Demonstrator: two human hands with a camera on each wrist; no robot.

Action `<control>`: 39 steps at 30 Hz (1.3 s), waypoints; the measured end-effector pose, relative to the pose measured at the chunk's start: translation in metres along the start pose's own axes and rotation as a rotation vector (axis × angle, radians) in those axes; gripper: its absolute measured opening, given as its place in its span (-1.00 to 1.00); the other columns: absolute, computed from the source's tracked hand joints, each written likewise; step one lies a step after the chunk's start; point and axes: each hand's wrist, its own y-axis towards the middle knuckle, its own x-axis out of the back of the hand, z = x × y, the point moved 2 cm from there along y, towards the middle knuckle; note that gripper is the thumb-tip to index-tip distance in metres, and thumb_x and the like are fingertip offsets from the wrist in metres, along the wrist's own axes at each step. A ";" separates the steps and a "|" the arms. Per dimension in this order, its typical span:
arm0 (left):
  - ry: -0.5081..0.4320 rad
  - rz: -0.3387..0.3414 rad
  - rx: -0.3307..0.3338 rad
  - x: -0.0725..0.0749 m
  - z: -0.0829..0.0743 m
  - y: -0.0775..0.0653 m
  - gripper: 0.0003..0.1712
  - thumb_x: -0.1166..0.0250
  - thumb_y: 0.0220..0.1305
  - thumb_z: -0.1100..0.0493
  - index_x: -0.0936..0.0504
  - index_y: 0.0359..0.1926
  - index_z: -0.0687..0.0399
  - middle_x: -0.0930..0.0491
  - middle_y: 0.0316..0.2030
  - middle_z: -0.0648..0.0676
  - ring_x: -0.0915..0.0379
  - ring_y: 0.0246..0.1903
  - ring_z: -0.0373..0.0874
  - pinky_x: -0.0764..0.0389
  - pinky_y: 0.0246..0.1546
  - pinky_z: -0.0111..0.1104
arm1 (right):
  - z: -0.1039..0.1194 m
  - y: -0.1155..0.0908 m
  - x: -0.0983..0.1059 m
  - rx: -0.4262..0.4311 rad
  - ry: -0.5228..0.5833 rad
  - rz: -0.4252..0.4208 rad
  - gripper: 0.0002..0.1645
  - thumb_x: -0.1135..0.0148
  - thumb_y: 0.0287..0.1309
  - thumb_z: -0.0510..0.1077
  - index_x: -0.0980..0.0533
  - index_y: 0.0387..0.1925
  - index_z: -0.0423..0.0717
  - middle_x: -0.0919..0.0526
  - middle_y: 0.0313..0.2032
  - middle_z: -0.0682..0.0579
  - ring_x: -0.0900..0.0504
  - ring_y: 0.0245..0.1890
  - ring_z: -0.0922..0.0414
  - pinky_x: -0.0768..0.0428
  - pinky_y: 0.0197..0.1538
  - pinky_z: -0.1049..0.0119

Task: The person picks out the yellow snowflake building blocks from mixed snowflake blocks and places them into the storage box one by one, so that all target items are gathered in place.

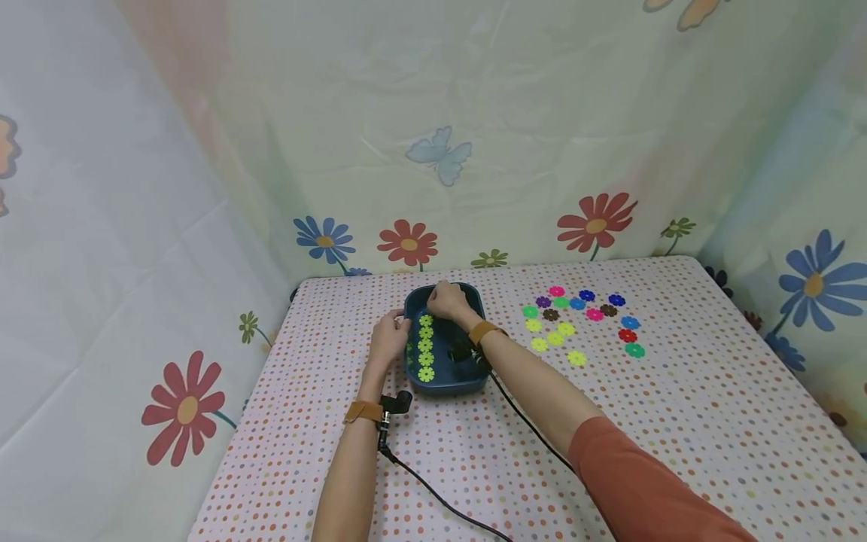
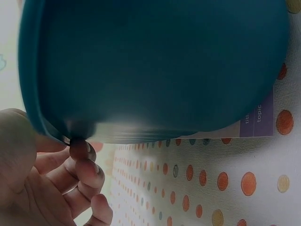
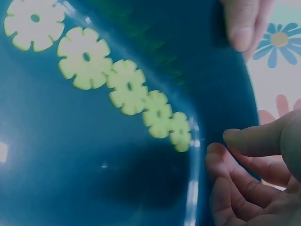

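Note:
A dark teal plastic tub [image 1: 450, 389] stands on the dotted cloth. Along its left side, a row of several yellow-green flower-shaped discs [image 1: 425, 345] lies on the floor, the discs edge to edge in the right wrist view. My left hand [image 1: 389, 337] grips the tub's left rim, thumb on the inside and fingers outside below it. Inside the tub's far end is my right hand [image 1: 448, 301], fingers bent. In the right wrist view its thumb and forefinger [image 3: 217, 155] come together beside the wall, a faint red sliver between them; I cannot tell whether it is a disc.
Loose flower discs in pink, purple, blue, brown, red and green [image 1: 594, 315] lie scattered right of the tub, with several yellow ones [image 1: 555, 339] nearer. A purple printed strip [image 2: 257, 115] shows beneath the tub. Black cables [image 1: 443, 500] trail from both wrist cameras. A flowered curtain [image 1: 515, 150] hangs behind.

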 end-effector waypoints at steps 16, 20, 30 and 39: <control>0.000 -0.016 0.018 0.000 0.000 -0.001 -0.53 -0.12 0.53 0.15 -0.47 0.35 0.22 -0.53 -0.52 0.07 -0.39 -0.58 -0.14 -0.38 -0.52 -0.33 | 0.001 -0.023 0.051 0.105 0.063 -0.071 -0.83 -0.31 0.30 -0.20 -0.69 -0.17 -0.23 -0.71 -0.25 -0.12 -0.67 -0.31 0.02 -0.59 -0.22 0.17; 0.000 -0.018 0.012 0.000 -0.001 -0.001 -0.52 -0.13 0.52 0.15 -0.47 0.36 0.23 -0.51 -0.56 0.06 -0.35 -0.61 -0.14 -0.35 -0.54 -0.32 | -0.011 -0.026 0.067 0.099 0.095 -0.079 -0.82 -0.30 0.30 -0.20 -0.68 -0.15 -0.22 -0.72 -0.23 -0.13 -0.72 -0.25 -0.03 -0.63 -0.17 0.14; 0.000 -0.012 0.008 0.000 0.000 -0.002 -0.52 -0.13 0.52 0.14 -0.47 0.35 0.23 -0.52 -0.52 0.06 -0.37 -0.56 -0.15 -0.37 -0.51 -0.32 | -0.051 -0.045 0.106 0.002 0.132 -0.120 -0.76 -0.27 0.34 -0.15 -0.67 -0.09 -0.22 -0.73 -0.18 -0.19 -0.71 -0.22 -0.03 -0.60 -0.17 0.12; -0.025 0.005 -0.004 0.000 0.003 -0.001 -0.53 -0.13 0.52 0.14 -0.47 0.35 0.23 -0.43 -0.62 0.01 -0.28 -0.65 -0.16 -0.31 -0.58 -0.32 | -0.096 -0.070 0.137 -0.104 0.142 -0.139 -0.70 -0.22 0.39 -0.15 -0.62 0.01 -0.28 -0.67 -0.07 -0.29 -0.63 -0.07 -0.21 -0.56 -0.20 0.17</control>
